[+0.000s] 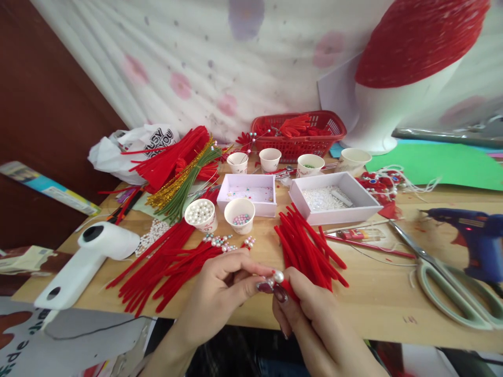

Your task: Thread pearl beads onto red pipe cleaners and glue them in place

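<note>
Just past the front edge of the table, my two hands meet around a white pearl bead (279, 276). My left hand (223, 285) pinches small beads beside it between thumb and forefinger; the fingertips partly hide them. Closed around a red pipe cleaner (290, 291), my right hand (318, 314) has its thumb tip at the pearl. Most of that stem is hidden in the fingers. Behind my left hand lie red pipe cleaners tipped with pearl beads (218, 242). More red pipe cleaners (304, 248) lie behind my right hand.
Paper cups of white pearls (201, 215) and coloured beads (240, 215) stand ahead, before two white boxes (251, 180) (334, 214). Scissors (436, 283) and a blue glue gun (471, 230) lie right. A white handheld device (86, 262) rests left. A red basket (298, 144) stands behind.
</note>
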A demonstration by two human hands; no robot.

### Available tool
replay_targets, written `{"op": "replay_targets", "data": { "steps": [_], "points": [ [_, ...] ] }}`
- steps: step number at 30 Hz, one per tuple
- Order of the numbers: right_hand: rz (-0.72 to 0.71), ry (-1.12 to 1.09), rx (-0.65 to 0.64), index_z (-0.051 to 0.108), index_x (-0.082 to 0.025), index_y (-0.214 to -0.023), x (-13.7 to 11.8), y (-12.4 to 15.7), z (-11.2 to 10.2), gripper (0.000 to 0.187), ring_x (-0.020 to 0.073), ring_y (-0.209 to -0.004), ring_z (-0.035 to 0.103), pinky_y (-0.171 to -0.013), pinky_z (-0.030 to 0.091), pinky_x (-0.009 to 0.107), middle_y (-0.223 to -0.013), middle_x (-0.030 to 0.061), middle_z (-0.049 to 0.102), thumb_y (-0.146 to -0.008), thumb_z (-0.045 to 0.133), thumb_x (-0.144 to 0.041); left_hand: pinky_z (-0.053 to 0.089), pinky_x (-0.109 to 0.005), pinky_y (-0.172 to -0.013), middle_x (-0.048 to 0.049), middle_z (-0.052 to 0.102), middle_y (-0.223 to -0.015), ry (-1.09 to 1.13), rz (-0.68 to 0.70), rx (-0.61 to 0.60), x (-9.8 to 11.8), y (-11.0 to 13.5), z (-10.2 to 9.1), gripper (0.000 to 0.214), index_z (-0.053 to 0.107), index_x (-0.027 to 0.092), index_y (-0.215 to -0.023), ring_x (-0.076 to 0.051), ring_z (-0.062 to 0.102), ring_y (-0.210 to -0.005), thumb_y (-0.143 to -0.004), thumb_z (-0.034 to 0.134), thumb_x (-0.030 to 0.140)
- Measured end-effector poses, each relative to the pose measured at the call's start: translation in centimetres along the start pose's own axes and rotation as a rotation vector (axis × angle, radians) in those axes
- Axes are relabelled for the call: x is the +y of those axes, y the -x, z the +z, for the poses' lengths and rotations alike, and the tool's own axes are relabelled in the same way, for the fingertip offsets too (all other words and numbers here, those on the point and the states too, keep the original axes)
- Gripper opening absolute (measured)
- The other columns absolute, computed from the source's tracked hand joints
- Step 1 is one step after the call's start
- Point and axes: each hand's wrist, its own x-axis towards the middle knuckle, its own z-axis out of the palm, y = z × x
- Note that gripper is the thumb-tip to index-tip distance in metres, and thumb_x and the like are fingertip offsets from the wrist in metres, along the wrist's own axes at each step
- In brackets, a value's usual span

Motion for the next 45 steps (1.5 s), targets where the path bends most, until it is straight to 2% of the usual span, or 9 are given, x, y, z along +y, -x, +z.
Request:
{"op": "replay_targets", "data": {
  "steps": [8, 14, 23, 26, 28, 31, 34, 41, 45],
  "points": [
    [0.166, -0.019, 0.031, 0.053, -0.023, -0.087, -0.1, 0.7, -0.3, 0.021, 0.0153, -0.066, 0.058, -0.063, 0.05, 0.024, -0.075, 0.0019, 0.062, -0.099, 0.042, -0.036, 0.025, -0.019, -0.044, 0.0027, 0.051, -0.06, 0.139, -0.054, -0.042, -1.8, 0.0, 0.1, 0.026, 0.079, 0.018, -0.088, -0.005, 0.036, -0.048, -0.081, 0.074, 0.043],
    [0.015, -0.086, -0.001, 0.05, -0.023, -0.082, 0.3, 0.5, -0.3, 0.027, 0.0129, -0.063, 0.055, -0.063, 0.048, 0.022, -0.071, 0.0003, 0.058, -0.102, 0.033, -0.027, 0.025, -0.018, -0.043, 0.0021, 0.052, -0.061, 0.152, -0.047, -0.041, -1.9, 0.4, 0.4, 0.022, 0.079, 0.017, -0.084, -0.004, 0.037, -0.047, -0.08, 0.076, 0.038],
    [0.047, -0.138, -0.007, 0.052, -0.023, -0.087, 1.1, 0.6, 0.3, 0.024, 0.0136, -0.065, 0.054, -0.067, 0.047, 0.024, -0.072, -0.0001, 0.056, -0.102, 0.036, -0.031, 0.024, -0.018, -0.042, 0.0025, 0.049, -0.056, 0.197, -0.102, -0.044, -2.2, 0.5, 0.4, 0.024, 0.08, 0.016, -0.082, -0.004, 0.037, -0.046, -0.077, 0.079, 0.039],
    [0.13, -0.176, -0.001, 0.053, -0.022, -0.086, 1.3, 0.4, 0.4, 0.025, 0.0136, -0.068, 0.054, -0.071, 0.047, 0.025, -0.074, -0.0002, 0.056, -0.102, 0.04, -0.038, 0.024, -0.014, -0.039, 0.0041, 0.05, -0.057, 0.381, -0.188, -0.022, -2.1, 0.4, 0.6, 0.022, 0.078, 0.015, -0.083, -0.001, 0.034, -0.042, -0.075, 0.081, 0.035],
    [0.217, -0.226, 0.001, 0.053, -0.022, -0.084, 1.2, 0.3, 0.3, 0.03, 0.0137, -0.069, 0.053, -0.073, 0.046, 0.026, -0.074, -0.0005, 0.056, -0.101, 0.041, -0.043, 0.03, -0.011, -0.039, 0.0035, 0.055, -0.06, 0.62, -0.29, 0.073, -1.6, 0.3, 0.7, 0.016, 0.077, 0.013, -0.087, 0.0, 0.038, -0.042, -0.08, 0.077, 0.028],
    [0.366, -0.349, 0.005, 0.058, -0.021, -0.087, 0.7, 0.3, 0.0, 0.04, 0.0164, -0.076, 0.057, -0.079, 0.046, 0.029, -0.078, 0.0015, 0.061, -0.096, 0.044, -0.058, 0.053, -0.015, -0.057, -0.0048, 0.068, -0.076, 0.861, -0.404, 0.261, -0.8, 0.2, 0.8, 0.02, 0.074, 0.008, -0.089, -0.006, 0.062, -0.059, -0.086, 0.056, 0.001],
    [0.453, -0.407, 0.002, 0.065, -0.022, -0.098, 0.0, 0.5, -0.3, 0.049, 0.0201, -0.085, 0.06, -0.085, 0.046, 0.031, -0.087, 0.0043, 0.068, -0.087, 0.052, -0.068, 0.06, -0.02, -0.075, -0.0119, 0.076, -0.094, 0.894, -0.374, 0.322, -0.7, 0.3, 0.6, 0.034, 0.072, 0.007, -0.093, -0.012, 0.073, -0.08, -0.087, 0.043, -0.009],
    [0.407, -0.481, -0.369, 0.056, -0.018, -0.071, -0.5, -0.2, 1.1, 0.059, 0.0105, -0.052, 0.039, -0.05, 0.033, 0.023, -0.058, 0.0005, 0.056, -0.093, 0.037, -0.069, 0.053, -0.033, -0.1, -0.0117, 0.075, -0.115, 1.043, -0.257, 0.051, -2.2, 1.3, 0.5, 0.025, 0.067, 0.015, -0.113, -0.022, 0.069, -0.112, -0.097, 0.048, 0.012],
    [0.384, -0.517, -0.362, 0.049, -0.02, -0.07, -0.6, -0.8, 2.1, 0.055, 0.0091, -0.048, 0.038, -0.048, 0.032, 0.021, -0.056, -0.0001, 0.055, -0.093, 0.036, -0.068, 0.04, -0.043, -0.113, -0.0107, 0.071, -0.124, 1.092, -0.272, -0.043, -2.1, 2.0, 0.8, 0.036, 0.058, 0.021, -0.131, -0.024, 0.061, -0.124, -0.096, 0.052, 0.016]
  ]
}}
